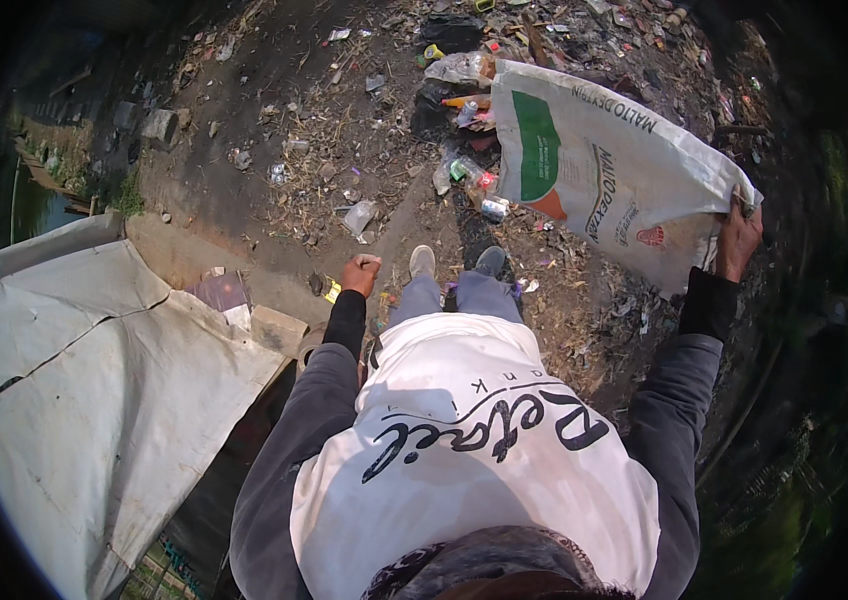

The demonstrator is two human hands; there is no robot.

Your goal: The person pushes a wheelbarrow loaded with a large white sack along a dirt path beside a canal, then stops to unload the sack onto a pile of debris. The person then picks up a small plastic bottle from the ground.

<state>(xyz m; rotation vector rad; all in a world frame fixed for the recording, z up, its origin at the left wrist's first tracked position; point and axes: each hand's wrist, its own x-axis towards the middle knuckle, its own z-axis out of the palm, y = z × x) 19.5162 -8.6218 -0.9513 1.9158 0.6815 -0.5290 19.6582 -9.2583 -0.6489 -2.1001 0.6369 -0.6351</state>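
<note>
Barely started imo: right hand [737, 238] grips the flat, empty-looking white sack [609, 170] at right, left hand [360, 274] is fisted mid-frame, bottles [472, 180] uncollected top-centre.

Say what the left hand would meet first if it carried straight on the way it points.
The left hand, closed in a fist, points forward and down. Probably bare littered ground, with a crumpled clear plastic piece nearest ahead, though depth is unclear.

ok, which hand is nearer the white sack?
Right. The right hand grips the edge of the white sack; the left hand is a closed fist down by the person's leg, well apart from it.
</note>
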